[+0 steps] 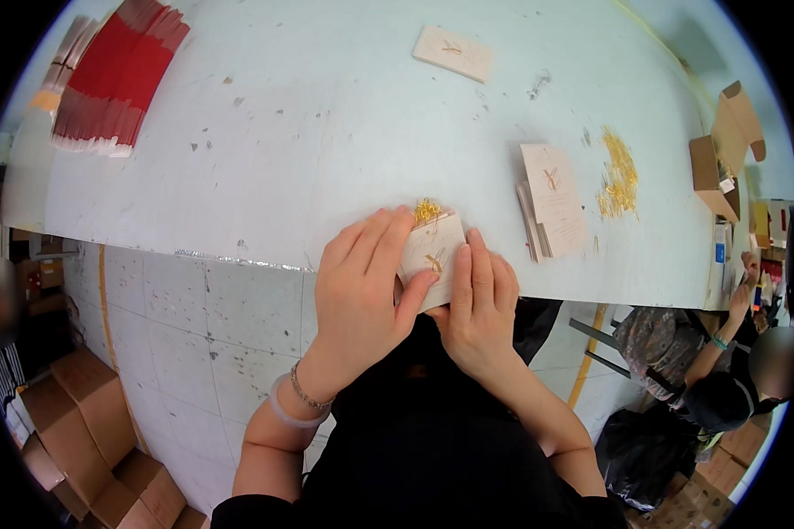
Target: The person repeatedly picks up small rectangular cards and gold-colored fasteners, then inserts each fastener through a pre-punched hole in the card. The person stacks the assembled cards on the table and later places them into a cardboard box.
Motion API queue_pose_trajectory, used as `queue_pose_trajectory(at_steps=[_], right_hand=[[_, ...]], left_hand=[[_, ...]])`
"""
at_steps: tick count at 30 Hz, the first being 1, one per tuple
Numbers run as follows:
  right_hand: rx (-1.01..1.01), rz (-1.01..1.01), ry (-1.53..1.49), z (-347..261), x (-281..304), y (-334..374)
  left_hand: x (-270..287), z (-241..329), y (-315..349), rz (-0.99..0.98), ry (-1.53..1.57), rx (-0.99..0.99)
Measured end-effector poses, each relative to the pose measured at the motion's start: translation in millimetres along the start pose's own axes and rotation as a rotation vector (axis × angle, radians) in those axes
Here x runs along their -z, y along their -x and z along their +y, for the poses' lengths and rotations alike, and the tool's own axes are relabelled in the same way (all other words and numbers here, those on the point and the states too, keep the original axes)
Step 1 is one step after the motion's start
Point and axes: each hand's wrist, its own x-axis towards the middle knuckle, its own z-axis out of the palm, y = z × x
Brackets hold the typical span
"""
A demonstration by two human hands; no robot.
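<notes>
Between both hands, at the near edge of the table, is a small stack of cream cards (441, 236) with a gold design on its top face. My left hand (362, 278) closes on the stack's left side, its thumb pressing on the top card. On the other side my right hand (481, 304) grips the stack, fingers together along its right edge. A bunch of gold looped pieces (427, 211) sticks up at the stack's far end, close to my left fingertips; whether they are clips or ties is too small to tell.
To the right stands another pile of cream cards (556, 207), with loose gold pieces (619, 176) beyond it. A further card stack (454, 55) lies at the back. Red folded items (119, 79) fill the far left corner. An open cardboard box (719, 163) and a co-worker (723, 388) are at right.
</notes>
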Motion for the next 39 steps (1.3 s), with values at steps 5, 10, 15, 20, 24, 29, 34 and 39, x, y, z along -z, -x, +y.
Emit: queue_pose_trajectory(at_steps=[5, 10, 15, 20, 24, 29, 34, 39], right_hand=[[0.013, 0.139, 0.136, -1.7, -17.8, 1.8], [0.054, 0.332, 0.095, 8.9, -37.6, 7.5], [0.125, 0.395, -0.014, 15.4, -29.2, 3.1], [0.234, 0.385, -0.077, 30.3, -9.5, -0.5], [0.312, 0.326, -0.02, 44.7, 22.2, -7.8], [0.366, 0.282, 0.104, 65.0, 64.1, -22.2], [0.332, 0.204, 0.103, 76.8, 87.2, -26.9], [0.246, 0.205, 0.101, 91.7, 103.3, -34.4]], left_hand=[[-2.3, 0.3, 5.9, 0.045, -0.008, -0.031], [-1.8, 8.2, 16.2, 0.032, -0.021, -0.021], [-1.4, 16.4, 25.2, 0.041, -0.033, -0.002], [-0.5, 32.5, 26.2, 0.033, 0.063, 0.051], [-1.5, 51.2, 20.4, 0.008, 0.328, 0.177], [-19.0, 61.4, 6.0, 0.013, 0.615, 0.201], [-27.3, 88.0, -12.9, 0.016, 1.087, 0.341], [-31.6, 110.2, -39.8, -0.002, 0.868, 0.272]])
